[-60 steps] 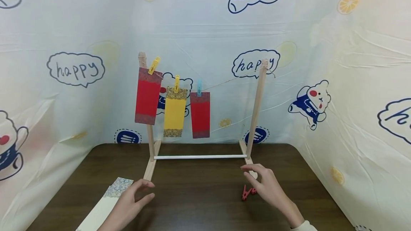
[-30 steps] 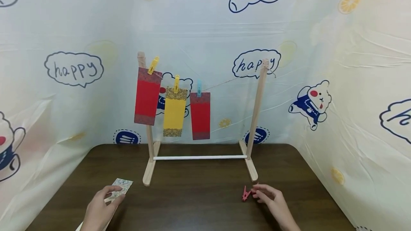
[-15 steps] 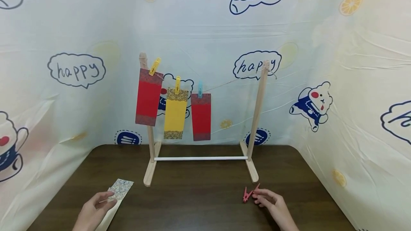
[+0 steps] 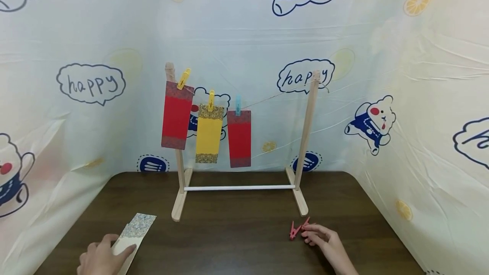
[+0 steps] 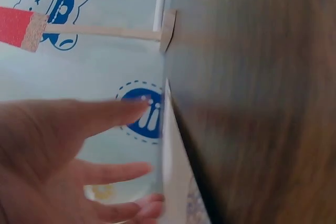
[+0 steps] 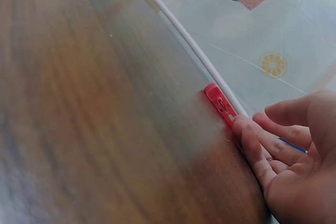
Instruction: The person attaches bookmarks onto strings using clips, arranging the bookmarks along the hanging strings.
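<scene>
At the lower left in the head view, my left hand (image 4: 101, 258) rests by the lower part of a small stack of cream paper cards with a blue-grey floral band (image 4: 140, 225). The left wrist view has its thumb and fingers spread beside the edge of the card (image 5: 176, 177). My right hand (image 4: 324, 243) lies low on the table, fingertips against a red clothespin (image 4: 306, 223). A second red clothespin (image 4: 293, 231) is just left of it. In the right wrist view the thumb stands apart from the red clothespin (image 6: 220, 103) at the fingertips.
A wooden stand with posts (image 4: 308, 126) and a white crossbar (image 4: 240, 188) stands at the table's (image 4: 229, 232) back. From its string hang two red cards (image 4: 177, 116) and a yellow card (image 4: 209, 135), pinned by yellow (image 4: 184, 79) and blue (image 4: 238, 106) clothespins.
My left hand moved down and left, from near the stand's left foot onto the cards. My right hand came down to the red clothespins, then stayed almost still. The cards shifted slightly.
</scene>
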A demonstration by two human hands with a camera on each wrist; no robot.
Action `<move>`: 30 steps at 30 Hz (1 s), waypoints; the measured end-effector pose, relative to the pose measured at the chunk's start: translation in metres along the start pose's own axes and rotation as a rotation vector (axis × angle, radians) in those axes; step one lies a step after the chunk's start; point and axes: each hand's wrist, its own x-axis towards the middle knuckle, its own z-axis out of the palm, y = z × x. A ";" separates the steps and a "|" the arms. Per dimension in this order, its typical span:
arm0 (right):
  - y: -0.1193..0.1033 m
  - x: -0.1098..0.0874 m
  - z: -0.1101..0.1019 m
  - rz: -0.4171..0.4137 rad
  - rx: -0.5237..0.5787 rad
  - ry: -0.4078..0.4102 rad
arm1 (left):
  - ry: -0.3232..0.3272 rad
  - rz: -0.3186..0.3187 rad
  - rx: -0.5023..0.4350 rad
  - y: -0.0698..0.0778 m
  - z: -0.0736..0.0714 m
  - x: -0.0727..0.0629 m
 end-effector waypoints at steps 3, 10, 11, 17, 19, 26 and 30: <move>0.001 0.000 0.000 0.002 -0.010 0.007 | -0.025 -0.026 0.061 0.001 0.003 -0.004; -0.001 0.000 -0.002 0.014 -0.011 -0.005 | -0.075 -0.024 0.078 0.003 0.002 -0.006; -0.001 0.000 -0.002 0.020 -0.006 -0.009 | -0.081 -0.025 0.077 0.002 0.002 -0.005; 0.002 0.001 -0.003 0.031 0.009 -0.032 | -0.104 -0.034 0.091 0.001 0.007 -0.003; 0.004 0.001 -0.003 0.028 0.004 -0.024 | -0.104 -0.020 0.098 0.000 0.008 -0.002; 0.001 -0.001 0.004 0.025 -0.062 0.057 | -0.152 0.093 0.038 0.000 0.002 -0.001; -0.002 0.000 0.009 0.010 -0.219 0.092 | -0.156 0.143 0.039 0.007 0.002 -0.003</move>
